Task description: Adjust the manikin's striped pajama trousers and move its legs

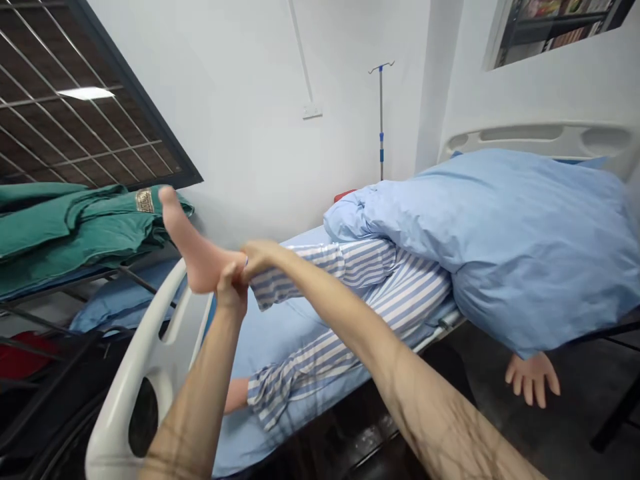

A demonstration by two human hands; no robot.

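A manikin in blue-and-white striped pyjamas (380,280) lies on a hospital bed (280,327), its upper body under a light blue duvet (505,227). One leg is lifted, the bare foot (187,240) pointing up and left. My left hand (231,290) grips the heel and ankle from below. My right hand (260,257) is closed round the ankle at the trouser cuff (270,287). The other leg lies flat on the sheet. The manikin's hand (533,377) hangs off the bed's near side.
A white plastic footboard (135,380) curves up at the lower left. Folded green cloths (75,227) lie on a metal rack at the left. An IV pole (381,113) stands by the wall. The white headboard (540,140) is at the right.
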